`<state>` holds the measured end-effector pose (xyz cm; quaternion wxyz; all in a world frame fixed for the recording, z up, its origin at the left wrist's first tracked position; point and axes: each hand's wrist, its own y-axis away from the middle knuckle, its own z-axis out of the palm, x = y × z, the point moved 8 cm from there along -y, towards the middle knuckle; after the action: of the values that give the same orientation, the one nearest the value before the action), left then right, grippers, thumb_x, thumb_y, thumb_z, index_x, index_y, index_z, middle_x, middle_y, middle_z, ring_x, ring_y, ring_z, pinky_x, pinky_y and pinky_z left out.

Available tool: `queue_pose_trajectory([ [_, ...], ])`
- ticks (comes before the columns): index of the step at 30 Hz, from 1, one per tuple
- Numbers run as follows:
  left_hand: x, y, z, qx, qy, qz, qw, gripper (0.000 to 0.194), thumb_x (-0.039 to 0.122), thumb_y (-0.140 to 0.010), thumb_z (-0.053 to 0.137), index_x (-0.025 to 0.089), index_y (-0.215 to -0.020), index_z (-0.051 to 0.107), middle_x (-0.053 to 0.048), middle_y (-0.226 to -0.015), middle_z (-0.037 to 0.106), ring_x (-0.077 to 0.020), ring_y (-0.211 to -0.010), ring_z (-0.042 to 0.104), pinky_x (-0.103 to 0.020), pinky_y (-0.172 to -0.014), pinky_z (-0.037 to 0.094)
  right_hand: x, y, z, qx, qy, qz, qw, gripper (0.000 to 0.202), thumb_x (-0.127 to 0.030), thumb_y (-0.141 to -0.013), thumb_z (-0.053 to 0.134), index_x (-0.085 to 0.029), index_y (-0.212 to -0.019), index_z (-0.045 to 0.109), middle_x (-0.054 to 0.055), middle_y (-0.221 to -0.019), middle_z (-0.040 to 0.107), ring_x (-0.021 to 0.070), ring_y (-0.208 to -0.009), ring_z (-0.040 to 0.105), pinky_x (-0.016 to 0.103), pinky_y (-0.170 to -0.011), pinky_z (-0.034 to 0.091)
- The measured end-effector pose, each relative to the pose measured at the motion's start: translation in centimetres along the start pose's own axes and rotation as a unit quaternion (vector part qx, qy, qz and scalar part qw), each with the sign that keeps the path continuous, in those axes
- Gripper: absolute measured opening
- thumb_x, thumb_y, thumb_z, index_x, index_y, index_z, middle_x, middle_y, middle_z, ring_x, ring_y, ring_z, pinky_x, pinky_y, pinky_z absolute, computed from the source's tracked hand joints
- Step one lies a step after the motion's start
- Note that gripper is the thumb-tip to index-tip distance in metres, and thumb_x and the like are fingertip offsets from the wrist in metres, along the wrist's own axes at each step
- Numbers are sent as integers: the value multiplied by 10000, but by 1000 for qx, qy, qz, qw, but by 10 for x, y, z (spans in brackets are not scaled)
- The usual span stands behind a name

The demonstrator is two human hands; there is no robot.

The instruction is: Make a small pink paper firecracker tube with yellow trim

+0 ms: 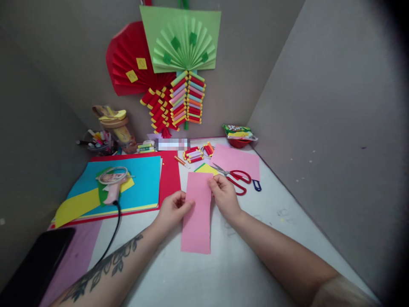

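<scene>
A long strip of pink paper (197, 226) is held upright over the white table, its right edge slightly ragged. My left hand (174, 209) pinches its left edge about halfway up, thumb on the front. Near the top right corner, my right hand (224, 196) grips the strip between thumb and fingers. Just beyond that hand lie scissors with red handles (241, 175), blades apart. A larger pink sheet (238, 160) lies behind them. Yellow paper (207, 168) shows partly behind the strip's top.
Blue paper (140, 179) lies stacked on red sheets at left, with a pink glue gun (112, 192) and its black cord on top. Small paper rolls (194, 154) sit at the back. A black device (41, 264) is at front left. Folded fans (187, 47) hang on the wall.
</scene>
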<state>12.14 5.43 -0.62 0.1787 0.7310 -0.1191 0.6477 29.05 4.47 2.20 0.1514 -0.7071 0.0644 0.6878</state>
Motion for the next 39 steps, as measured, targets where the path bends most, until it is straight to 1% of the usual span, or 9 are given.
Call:
queue_pose_trajectory([
  [4,0,0,0,0,-1,-3,1000,289,413,-719,647,161,-687,508,20,-640,518,-102,-575,472,-196,-516,360,0,0,-1,8,7,-3,1000,348,-489,-793,558,-210,-638,419,-48,-547,400,107,-510,349,243,-479,291],
  [15,1,-1,0,6,1,3,1000,255,373,-718,652,163,-679,513,29,-621,504,-94,-561,454,-190,-506,352,1,1,-1,3,2,-11,1000,329,-470,-819,537,-208,-651,428,-47,-560,396,105,-512,346,243,-489,289],
  [21,1,0,0,0,-3,3,1000,254,372,-731,643,162,-688,508,28,-632,502,-93,-568,455,-192,-510,354,3,0,0,2,-10,2,1000,330,-483,-793,564,-208,-653,446,-46,-553,410,108,-509,361,245,-482,303],
  [30,-1,-1,-2,7,-11,2,1000,267,373,-732,645,159,-686,492,30,-628,495,-86,-566,448,-186,-506,347,1,0,-1,8,-11,-5,1000,330,-483,-790,569,-199,-664,460,-51,-547,418,100,-502,377,231,-472,309],
  [34,0,-1,-1,2,-12,0,1000,270,373,-728,649,156,-688,494,31,-624,494,-85,-563,446,-186,-503,349,1,0,-1,8,-18,-7,1000,312,-461,-794,577,-195,-670,469,-59,-541,422,95,-493,385,227,-478,314],
  [39,-1,-1,-2,11,-19,4,1000,266,370,-729,651,156,-693,497,32,-624,494,-83,-562,448,-187,-505,351,0,0,0,4,-12,-11,1000,297,-437,-809,566,-195,-666,471,-59,-533,426,96,-491,391,228,-485,319],
])
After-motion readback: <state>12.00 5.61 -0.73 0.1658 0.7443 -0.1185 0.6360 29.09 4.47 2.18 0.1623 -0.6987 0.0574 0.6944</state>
